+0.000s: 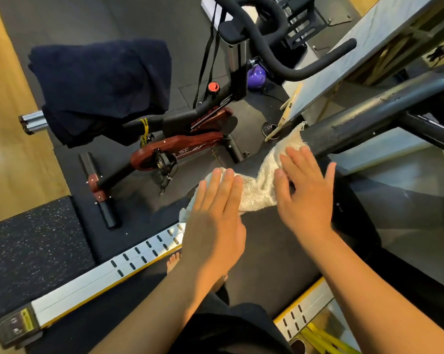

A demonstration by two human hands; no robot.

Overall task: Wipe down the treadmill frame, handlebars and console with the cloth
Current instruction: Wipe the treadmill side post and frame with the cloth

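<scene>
A white terry cloth point(260, 186) lies draped over the black treadmill handlebar point(369, 116), which runs from the centre up to the right edge. My left hand point(215, 218) lies flat with straight fingers on the cloth's left end. My right hand point(307, 192) lies flat with spread fingers on the cloth's right part, beside the bar's padded section. The treadmill's silver side rail point(108, 274) with yellow trim crosses the lower left, and the black belt point(272, 251) shows under my arms.
A red and black exercise bike point(185, 139) stands just left of the treadmill, a dark towel point(100, 83) over its saddle. A purple kettlebell point(256, 76) sits on the black floor mat behind it. A pale board point(356, 54) leans at upper right. A bare foot point(173, 261) shows on the belt.
</scene>
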